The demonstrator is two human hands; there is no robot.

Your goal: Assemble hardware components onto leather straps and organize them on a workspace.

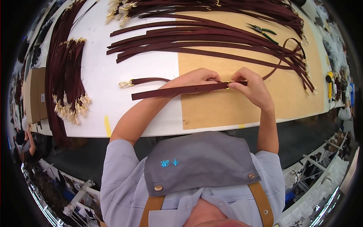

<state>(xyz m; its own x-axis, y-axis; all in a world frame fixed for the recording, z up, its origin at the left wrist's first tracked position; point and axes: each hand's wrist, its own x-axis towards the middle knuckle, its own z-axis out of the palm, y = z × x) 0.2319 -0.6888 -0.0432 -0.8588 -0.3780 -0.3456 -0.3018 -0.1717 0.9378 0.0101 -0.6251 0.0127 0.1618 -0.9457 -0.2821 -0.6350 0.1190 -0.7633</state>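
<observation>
Person stands at a white counter [98, 75], both forearms reaching in from below. Left hand [196, 78] and right hand [252, 87] meet over a long dark maroon leather strap [177, 90] lying roughly level across the counter, its left end on the bare white surface, its right part over a tan rectangular cardboard mat [242, 106]. Between the two hands sits a small gold metal buckle [226, 84] on the strap. Left grip: fingertips pinched shut on the strap just left of the buckle. Right grip: thumb and forefinger closed on the strap just right of the buckle; the remaining fingers curl under. A thinner portion of the same maroon leather runs out from beneath the left hand to a gold swivel clasp [124, 84] resting on the counter. Beyond the hands, a spread of loose maroon straps [196, 41] lies fanned across counter and mat, well apart from the grips. Green-handled pliers [262, 33] lie on the mat near the far edge. At the far left, a bundle of maroon straps with gold clasps [70, 75] drapes over the counter. A yellow tape mark [107, 126] shows near the front edge.
</observation>
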